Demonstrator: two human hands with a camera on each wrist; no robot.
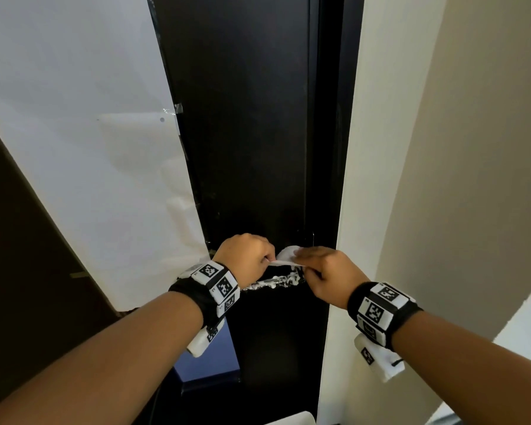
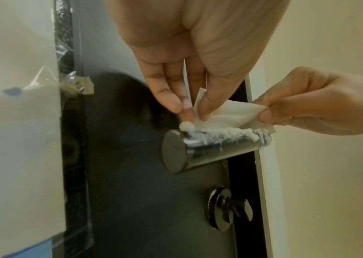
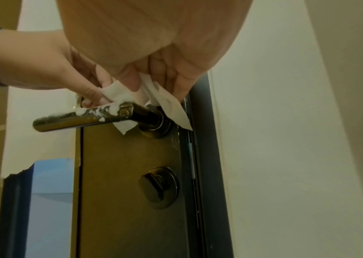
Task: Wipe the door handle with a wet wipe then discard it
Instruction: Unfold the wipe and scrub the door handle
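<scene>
A person stands at a dark door (image 1: 242,118). The left hand (image 1: 242,259) and right hand (image 1: 328,274) each pinch one end of a white wipe (image 2: 226,113) stretched between them, just above and touching the handle (image 2: 200,150). The handle is a metal lever on the door's right edge; its long axis runs level, pivot at the right, free end pointing left. White foam (image 3: 101,109) streaks its top. Likely risks: with only fingertip grips, the damp wipe may slip or tear when dragged; pressing down could turn the lever and swing the door; foam may drip onto the thumb-turn lock (image 3: 158,186) below, or stay on the hidden underside.
</scene>
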